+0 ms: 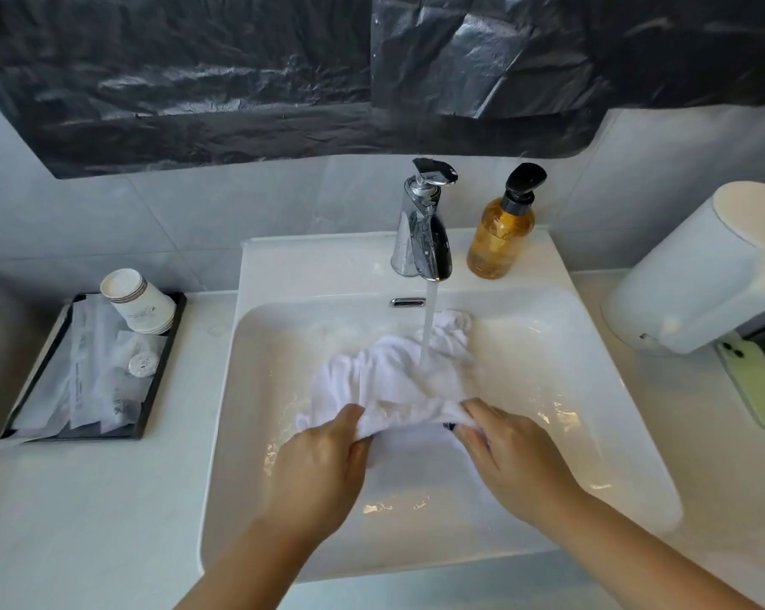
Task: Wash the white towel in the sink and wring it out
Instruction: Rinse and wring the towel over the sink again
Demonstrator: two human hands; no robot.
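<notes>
The white towel [393, 372] lies bunched in the white sink [591, 389], wet, under a stream of water running from the chrome faucet [422, 239]. My left hand [323, 464] grips the towel's near edge on the left side. My right hand [508, 455] grips the same edge on the right, where a small dark mark shows on the cloth. Both hands are inside the basin, a short span of towel stretched between them.
An amber soap pump bottle [501, 233] stands right of the faucet. A black tray [152, 389] with paper cups [136, 303] and wrapped items sits on the left counter. A white dispenser [697, 270] and a green phone [756, 380] are at the right.
</notes>
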